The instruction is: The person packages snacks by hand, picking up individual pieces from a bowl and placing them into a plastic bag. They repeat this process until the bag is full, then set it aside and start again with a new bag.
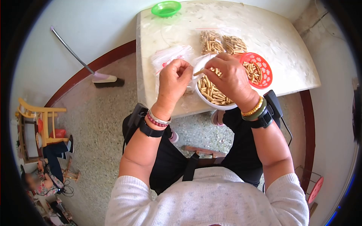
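Over the front of the table my left hand (175, 77) has its fingers pinched, near a clear plastic bag (197, 60); its fingertips hide what they grip. To its right, above a white bowl (209, 104) of short tan sticks (214, 92), my right hand (230, 73) pinches one tan stick (198, 72) between thumb and finger, pointing toward the left hand. A red basket (267, 71) with more sticks stands right of the bowl. Behind the hands lie two filled clear bags (211, 42) (234, 44). A pile of flat plastic bags (171, 56) is behind my left hand.
A green bowl (166, 9) sits at the table's (279, 34) back left corner. On the floor at left are a broom (107, 80) and a wooden chair (49, 110), with a seated person (49, 177) nearby. A red stool (315, 189) is at lower right.
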A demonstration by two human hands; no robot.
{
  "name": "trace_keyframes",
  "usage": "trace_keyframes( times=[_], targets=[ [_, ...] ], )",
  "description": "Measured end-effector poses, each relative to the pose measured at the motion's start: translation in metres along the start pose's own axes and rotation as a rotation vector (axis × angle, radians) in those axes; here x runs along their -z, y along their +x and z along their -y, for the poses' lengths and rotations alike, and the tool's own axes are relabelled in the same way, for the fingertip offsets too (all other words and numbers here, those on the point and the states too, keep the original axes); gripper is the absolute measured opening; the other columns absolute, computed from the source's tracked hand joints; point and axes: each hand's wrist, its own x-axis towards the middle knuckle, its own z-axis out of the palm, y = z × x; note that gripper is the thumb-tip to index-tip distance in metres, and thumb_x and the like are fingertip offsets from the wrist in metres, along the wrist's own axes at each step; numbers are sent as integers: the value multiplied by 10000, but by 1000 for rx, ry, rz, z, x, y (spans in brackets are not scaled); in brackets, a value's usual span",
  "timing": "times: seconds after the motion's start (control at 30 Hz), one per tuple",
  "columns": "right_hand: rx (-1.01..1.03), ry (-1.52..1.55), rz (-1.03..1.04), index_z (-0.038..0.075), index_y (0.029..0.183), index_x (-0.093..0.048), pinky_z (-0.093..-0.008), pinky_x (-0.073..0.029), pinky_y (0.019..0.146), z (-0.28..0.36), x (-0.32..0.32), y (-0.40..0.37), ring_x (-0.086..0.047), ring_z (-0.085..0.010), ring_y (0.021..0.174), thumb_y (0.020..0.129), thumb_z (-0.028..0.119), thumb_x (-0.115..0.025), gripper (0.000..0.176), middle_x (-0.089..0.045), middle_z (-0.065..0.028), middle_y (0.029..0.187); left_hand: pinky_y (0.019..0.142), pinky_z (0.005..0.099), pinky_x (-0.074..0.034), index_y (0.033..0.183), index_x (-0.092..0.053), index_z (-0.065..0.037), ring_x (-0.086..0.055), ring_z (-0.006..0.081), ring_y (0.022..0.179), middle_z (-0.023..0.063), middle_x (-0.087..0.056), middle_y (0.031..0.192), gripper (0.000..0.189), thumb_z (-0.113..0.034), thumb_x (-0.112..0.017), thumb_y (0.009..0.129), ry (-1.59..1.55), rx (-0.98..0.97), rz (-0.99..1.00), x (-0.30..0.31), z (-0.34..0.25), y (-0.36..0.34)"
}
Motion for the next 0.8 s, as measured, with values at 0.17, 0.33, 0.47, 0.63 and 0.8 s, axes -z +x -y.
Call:
trace_keyframes(
  times=[0.17,0.33,0.47,0.63,0.8],
  targets=[
    [9,58,-37,61,884,-669,-407,-507,637,6,-24,11,-630,-336,727,818,122,-633,97,-643,-124,816,518,190,-403,827,-626,7,-512,18,573,-14,-601,653,65,-49,-626,861,-37,-11,-48,8,4,7],
    [-25,64,17,35,973,-621,-433,-522,653,7,-36,15,-638,-360,714,858,96,-567,140,-652,-166,841,503,196,-396,816,-631,10,-501,21,543,-7,-597,608,92,-73,-639,857,-52,-29,-127,17,5,11],
    [-48,97,2,12,983,-597,-433,-522,663,4,-34,15,-637,-368,735,865,70,-548,140,-646,-197,869,500,196,-390,819,-630,13,-497,20,543,-8,-590,597,98,-76,-637,858,-24,-39,-123,21,6,13],
    [35,203,-28,9,1012,-602,-368,-526,645,3,-19,15,-645,-326,767,854,9,-542,169,-646,-184,884,485,210,-369,856,-630,7,-455,24,513,-14,-560,568,83,-76,-633,854,-111,-67,-122,18,4,11],
    [-271,395,-188,30,1030,-626,-288,-512,633,-17,-13,8,-636,-207,712,847,15,-593,186,-660,-124,866,481,225,-379,964,-607,10,-455,32,491,0,-548,540,129,-46,-610,848,-41,-32,-38,10,4,6]
  ],
)
